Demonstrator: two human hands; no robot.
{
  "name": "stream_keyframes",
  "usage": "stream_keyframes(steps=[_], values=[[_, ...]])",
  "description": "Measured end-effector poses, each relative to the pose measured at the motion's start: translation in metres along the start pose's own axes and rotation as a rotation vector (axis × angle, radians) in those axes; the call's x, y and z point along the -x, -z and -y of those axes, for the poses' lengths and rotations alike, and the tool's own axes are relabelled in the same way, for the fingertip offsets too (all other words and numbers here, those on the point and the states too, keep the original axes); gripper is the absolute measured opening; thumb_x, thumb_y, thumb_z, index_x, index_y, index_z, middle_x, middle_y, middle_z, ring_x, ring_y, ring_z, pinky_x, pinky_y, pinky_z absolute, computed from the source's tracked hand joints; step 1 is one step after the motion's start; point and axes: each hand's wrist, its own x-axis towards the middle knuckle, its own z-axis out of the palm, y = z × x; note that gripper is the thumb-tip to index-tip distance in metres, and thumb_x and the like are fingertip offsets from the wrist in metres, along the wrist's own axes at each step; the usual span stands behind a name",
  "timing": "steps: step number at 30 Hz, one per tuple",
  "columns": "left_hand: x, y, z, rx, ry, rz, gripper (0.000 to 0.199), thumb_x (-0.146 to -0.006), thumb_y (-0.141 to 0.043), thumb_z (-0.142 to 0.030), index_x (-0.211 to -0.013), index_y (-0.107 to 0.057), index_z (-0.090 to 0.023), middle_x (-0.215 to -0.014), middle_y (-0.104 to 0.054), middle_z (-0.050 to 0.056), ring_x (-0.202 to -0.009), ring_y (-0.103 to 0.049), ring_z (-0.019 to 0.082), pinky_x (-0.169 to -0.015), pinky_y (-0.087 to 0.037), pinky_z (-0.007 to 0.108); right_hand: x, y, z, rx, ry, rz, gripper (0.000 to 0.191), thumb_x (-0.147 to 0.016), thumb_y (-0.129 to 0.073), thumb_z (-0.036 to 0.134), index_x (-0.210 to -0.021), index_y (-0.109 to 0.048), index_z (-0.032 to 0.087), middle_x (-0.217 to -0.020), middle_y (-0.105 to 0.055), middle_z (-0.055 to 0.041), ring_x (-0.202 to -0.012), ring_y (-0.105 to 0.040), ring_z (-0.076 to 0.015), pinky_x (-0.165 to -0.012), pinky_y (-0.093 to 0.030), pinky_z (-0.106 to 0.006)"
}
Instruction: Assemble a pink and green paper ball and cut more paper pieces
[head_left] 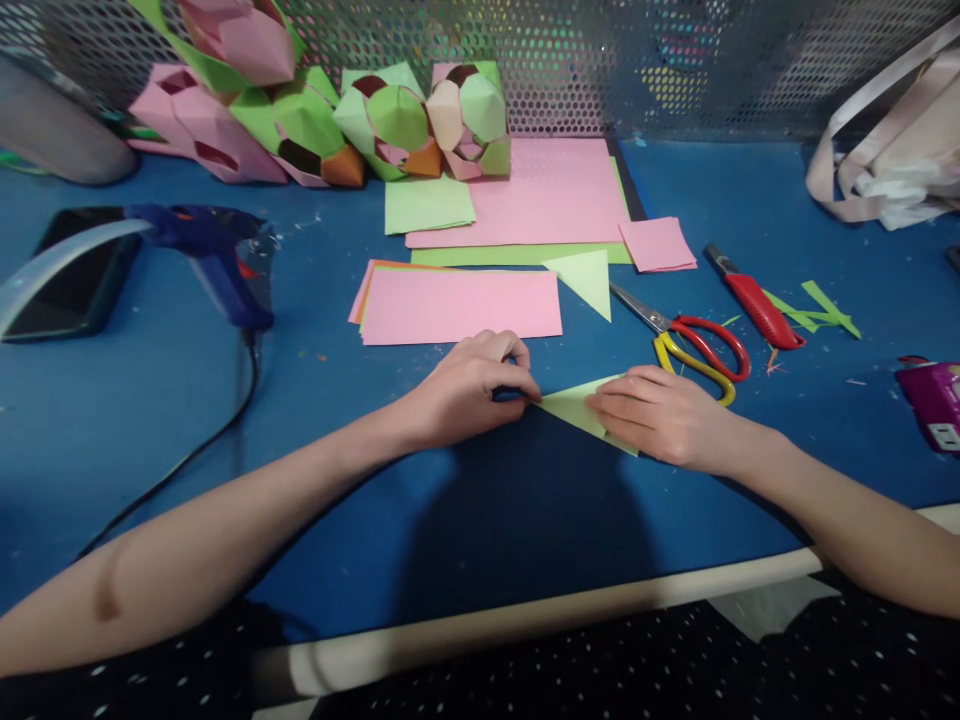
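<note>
A pale green paper triangle (568, 401), which looks folded, lies on the blue table between my hands. My left hand (480, 388) pinches its left tip between thumb and forefinger. Across its right part my right hand (660, 415) rests with fingers stretched out flat, covering that end of the paper. Just beyond lies a second pale green triangle (589, 280). A stack of paper strips (461, 307), pink on top with orange and green edges below, is above my left hand. Scissors (694, 340) with red and yellow handles lie close beyond my right hand.
Folded paper shapes (390, 125) stand against a perforated metal panel (570, 70). Pink sheets (547, 195) and small pink squares (660, 245) lie before them. A red cutter (757, 300) and green scraps (832, 312) are at right; a blue glue gun (217, 260) and phone (71, 275) at left.
</note>
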Motion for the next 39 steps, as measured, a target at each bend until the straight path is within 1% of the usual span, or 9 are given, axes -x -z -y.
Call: stream_keyframes(steps=[12, 18, 22, 25, 27, 30, 33, 36, 39], values=[[0.000, 0.002, -0.001, -0.029, -0.017, 0.013, 0.018, -0.081, -0.060, -0.015, -0.084, -0.076, -0.024, -0.098, -0.058, 0.005, -0.093, -0.053, 0.019, -0.084, -0.044, 0.034, -0.002, 0.004, 0.002, -0.014, -0.003, 0.040, 0.025, -0.099, -0.044, 0.012, -0.104, -0.068, 0.011, -0.117, -0.068, -0.0131, -0.108, -0.056, -0.0239, -0.085, -0.043, -0.039], [0.001, 0.003, -0.001, -0.075, -0.057, 0.026, 0.017, -0.082, -0.060, -0.016, -0.084, -0.075, -0.023, -0.100, -0.059, 0.006, -0.094, -0.054, 0.019, -0.083, -0.044, 0.034, -0.003, 0.012, 0.006, -0.075, -0.064, 0.131, 0.025, -0.099, -0.043, 0.013, -0.102, -0.067, 0.014, -0.108, -0.068, -0.0124, -0.100, -0.055, -0.0224, -0.083, -0.040, -0.038], [0.004, 0.010, -0.001, -0.191, -0.106, 0.044, 0.019, -0.083, -0.057, -0.014, -0.083, -0.074, -0.022, -0.102, -0.061, 0.007, -0.093, -0.055, 0.021, -0.083, -0.044, 0.038, -0.003, 0.014, 0.010, -0.081, -0.087, 0.179, 0.027, -0.099, -0.041, 0.013, -0.098, -0.068, 0.014, -0.104, -0.067, -0.0116, -0.096, -0.054, -0.0227, -0.082, -0.039, -0.039], [0.007, 0.016, -0.007, -0.239, -0.119, 0.045, 0.018, -0.083, -0.056, -0.014, -0.082, -0.073, -0.020, -0.103, -0.063, 0.008, -0.096, -0.058, 0.022, -0.084, -0.047, 0.040, -0.003, 0.014, 0.011, -0.085, -0.102, 0.189, 0.028, -0.099, -0.040, 0.014, -0.097, -0.068, 0.014, -0.102, -0.066, -0.0114, -0.094, -0.053, -0.0226, -0.082, -0.039, -0.039], [0.008, 0.016, -0.017, -0.189, -0.119, 0.003, 0.020, -0.085, -0.052, -0.011, -0.089, -0.071, -0.017, -0.104, -0.064, 0.009, -0.099, -0.060, 0.021, -0.085, -0.050, 0.038, -0.003, 0.013, 0.011, -0.082, -0.104, 0.190, 0.027, -0.099, -0.041, 0.015, -0.097, -0.068, 0.014, -0.102, -0.066, -0.0114, -0.093, -0.053, -0.0223, -0.082, -0.039, -0.038], [0.010, 0.003, -0.037, -0.098, -0.152, -0.092, 0.027, -0.091, -0.045, -0.010, -0.110, -0.064, -0.012, -0.117, -0.065, 0.013, -0.112, -0.061, 0.020, -0.094, -0.053, 0.034, -0.004, 0.013, 0.012, -0.063, -0.102, 0.202, 0.026, -0.098, -0.042, 0.015, -0.096, -0.068, 0.012, -0.099, -0.066, -0.0113, -0.090, -0.053, -0.0220, -0.081, -0.040, -0.038], [0.013, -0.023, -0.050, -0.155, -0.278, -0.086, 0.034, -0.096, -0.045, -0.016, -0.127, -0.054, -0.007, -0.131, -0.060, 0.019, -0.125, -0.056, 0.023, -0.104, -0.050, 0.037, -0.005, 0.012, 0.015, -0.039, -0.117, 0.217, 0.026, -0.098, -0.043, 0.016, -0.095, -0.069, 0.012, -0.095, -0.065, -0.0107, -0.087, -0.053, -0.0220, -0.082, -0.041, -0.038], [0.016, -0.045, -0.051, -0.278, -0.367, -0.047, 0.042, -0.097, -0.048, -0.028, -0.131, -0.050, -0.004, -0.133, -0.058, 0.024, -0.128, -0.054, 0.030, -0.104, -0.051, 0.045, -0.005, 0.013, 0.020, -0.037, -0.149, 0.225, 0.025, -0.097, -0.043, 0.015, -0.101, -0.068, 0.010, -0.095, -0.064, -0.0115, -0.089, -0.054, -0.0225, -0.084, -0.041, -0.040], [0.016, -0.052, -0.048, -0.374, -0.374, -0.052, 0.048, -0.098, -0.046, -0.038, -0.127, -0.052, 0.000, -0.129, -0.060, 0.026, -0.124, -0.058, 0.033, -0.100, -0.054, 0.047, -0.005, 0.015, 0.024, -0.054, -0.170, 0.221, 0.025, -0.095, -0.044, 0.012, -0.105, -0.067, 0.008, -0.099, -0.064, -0.0136, -0.091, -0.055, -0.0231, -0.086, -0.042, -0.041]])
